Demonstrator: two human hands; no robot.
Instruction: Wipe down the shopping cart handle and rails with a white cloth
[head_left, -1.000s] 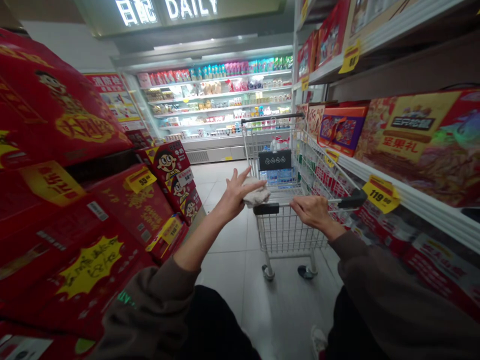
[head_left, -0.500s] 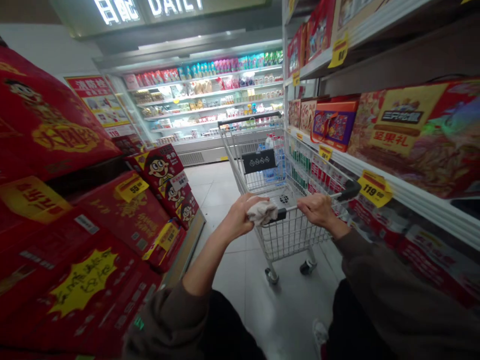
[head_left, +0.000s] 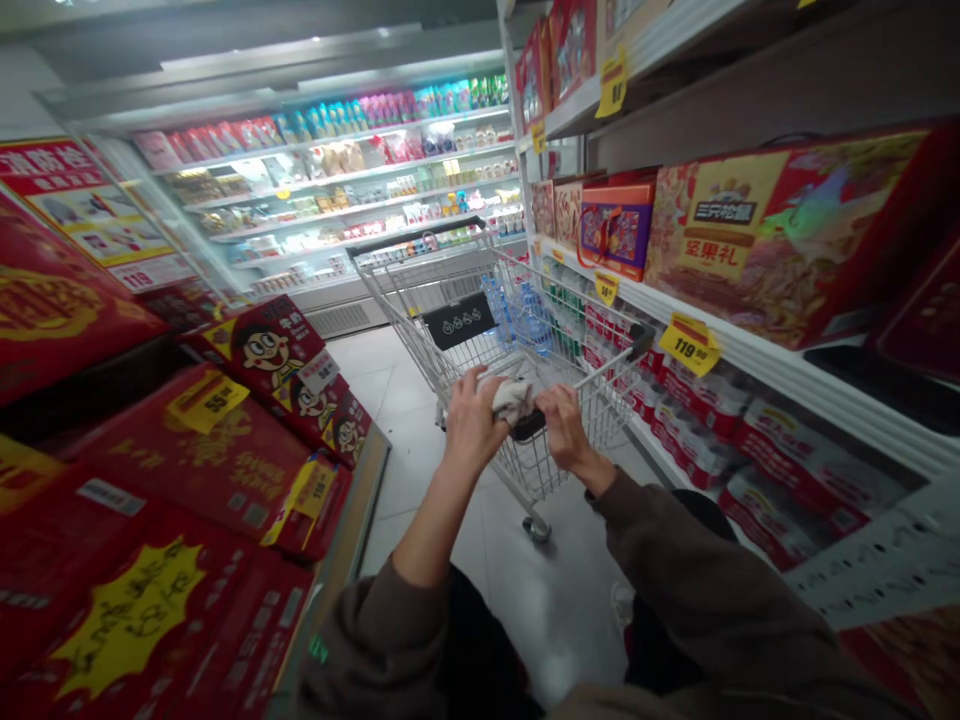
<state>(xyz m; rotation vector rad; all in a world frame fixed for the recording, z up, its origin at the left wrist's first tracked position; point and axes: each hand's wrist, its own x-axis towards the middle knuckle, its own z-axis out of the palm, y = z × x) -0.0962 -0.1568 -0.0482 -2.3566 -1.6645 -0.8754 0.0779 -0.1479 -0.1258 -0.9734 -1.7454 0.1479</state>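
My left hand (head_left: pixel 472 422) is curled around a crumpled white cloth (head_left: pixel 514 400), pressing it against the shopping cart's handle. My right hand (head_left: pixel 564 425) grips the same handle (head_left: pixel 604 367) just to the right of the cloth, with its fingers bent over the bar. The two hands nearly touch. The wire shopping cart (head_left: pixel 480 340) runs ahead of me, angled to the left, and holds bottled water (head_left: pixel 521 315) in blue-tinted packs. Both my sleeves are dark brown.
Red gift boxes (head_left: pixel 225 440) with yellow price tags are stacked to my left. White shelves (head_left: pixel 787 365) of boxed goods line the right side. A lit refrigerated display (head_left: pixel 330 190) stands beyond the cart, and a pale tiled floor (head_left: pixel 547 620) lies below.
The view has swung right, so the cart now points left. My right hand has slid along the handle towards the cloth, and my left hand has closed around the cloth on the handle.
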